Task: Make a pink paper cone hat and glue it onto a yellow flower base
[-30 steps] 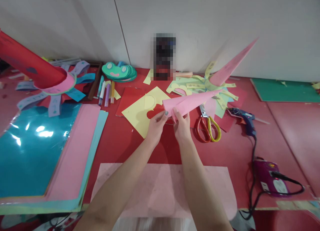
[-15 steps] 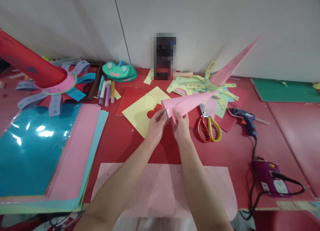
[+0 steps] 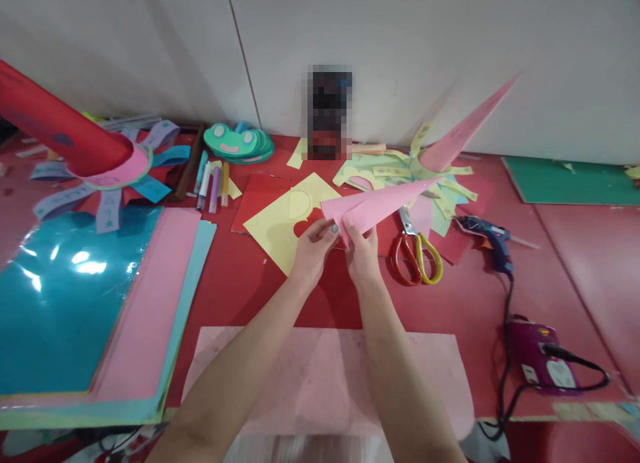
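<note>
A pink paper cone (image 3: 373, 206) is held above the red table, its point aimed to the right and its wide end to the left. My left hand (image 3: 314, 246) pinches the lower edge of the wide end. My right hand (image 3: 362, 248) grips the cone's overlapping flap from below, thumb on the near side. Behind the hands lies a yellow sheet (image 3: 273, 226) with cut-out shapes, next to red paper. Just right of my right hand lie scissors (image 3: 416, 253) with one red and one yellow handle, the blade tips partly hidden.
A glue gun (image 3: 493, 243) and its purple power box (image 3: 545, 356) are at right, joined by a black cable. Paper sheets (image 3: 145, 316) are stacked at left. Markers (image 3: 215, 186), green frog cut-outs (image 3: 233, 143), a red paper tube (image 3: 65, 123) and a finished pink cone (image 3: 465, 129) stand behind.
The wide end of the cone has shifted slightly left and the right thumb has slid a little along the flap. Both hands keep their hold.
</note>
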A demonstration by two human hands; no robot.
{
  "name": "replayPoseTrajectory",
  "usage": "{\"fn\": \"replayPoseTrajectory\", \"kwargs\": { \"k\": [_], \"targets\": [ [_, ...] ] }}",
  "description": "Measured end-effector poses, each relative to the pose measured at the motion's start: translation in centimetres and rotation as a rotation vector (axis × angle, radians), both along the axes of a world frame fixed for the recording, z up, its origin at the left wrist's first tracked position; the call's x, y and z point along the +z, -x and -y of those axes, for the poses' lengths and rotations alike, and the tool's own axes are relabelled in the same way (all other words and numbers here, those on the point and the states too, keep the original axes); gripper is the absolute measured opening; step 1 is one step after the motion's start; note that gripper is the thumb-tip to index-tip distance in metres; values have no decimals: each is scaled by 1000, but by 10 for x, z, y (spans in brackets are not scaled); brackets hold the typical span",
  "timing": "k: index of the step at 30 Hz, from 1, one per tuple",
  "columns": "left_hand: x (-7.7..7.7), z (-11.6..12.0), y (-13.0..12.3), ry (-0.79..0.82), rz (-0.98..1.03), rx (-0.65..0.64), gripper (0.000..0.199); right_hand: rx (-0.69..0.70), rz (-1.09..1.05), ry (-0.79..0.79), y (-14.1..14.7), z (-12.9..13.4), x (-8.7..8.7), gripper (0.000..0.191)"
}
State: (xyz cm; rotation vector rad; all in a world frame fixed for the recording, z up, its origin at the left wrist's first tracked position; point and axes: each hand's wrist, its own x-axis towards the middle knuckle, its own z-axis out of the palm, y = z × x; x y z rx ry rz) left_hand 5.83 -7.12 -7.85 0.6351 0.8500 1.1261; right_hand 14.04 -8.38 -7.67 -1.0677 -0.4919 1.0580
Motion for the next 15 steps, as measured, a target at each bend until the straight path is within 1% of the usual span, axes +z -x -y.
{"fn": "replayPoseTrajectory", "kwargs": {
  "k": [11, 15],
  "targets": [
    [2, 1, 2, -42, -116, 24, 38, -20, 7, 3, 1, 1, 1, 38],
    [3, 1, 2, -22, -108, 42, 36, -16, 2, -11, 1, 1, 3, 36]
  ]
}}
